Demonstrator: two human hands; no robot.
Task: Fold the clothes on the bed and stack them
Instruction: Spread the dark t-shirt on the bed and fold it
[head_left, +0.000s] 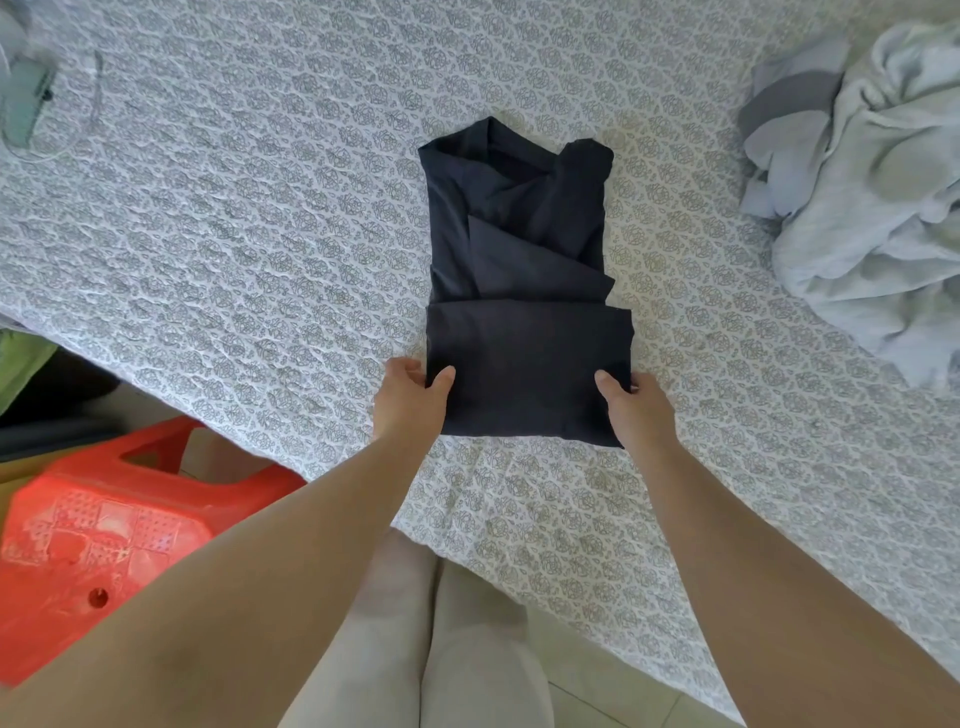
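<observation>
Both hands grip the near end of a dark navy garment (524, 291) that lies at the centre of the frame. The left hand (410, 397) pinches the garment's lower left side, thumb on top of the cloth and fingers tucked beneath. The right hand (631, 402) does the same on the lower right side, thumb pressed on top, fingers curled under the edge. Between them the near portion of the garment is already folded over into a flat band, while the farther part shows the sleeves crossed inward and the collar pointing to the top of the frame.

The garment rests on a bed (234, 234) covered with a pale grey quilted spread in a repeating floral pattern, which fills most of the frame. At the right edge sits a crumpled heap of light blue-grey clothes (872, 208), well apart from the dark one. In the upper left corner something greenish and blurred lies on the spread, possibly a phone with a cable.

The bed's near edge runs diagonally from the left middle to the lower right. Below it, at lower left, stands a red plastic stool (104, 535) just beside the bed. The person's light trousers (431, 639) show at bottom centre. Bare spread surrounds the garment on every side.
</observation>
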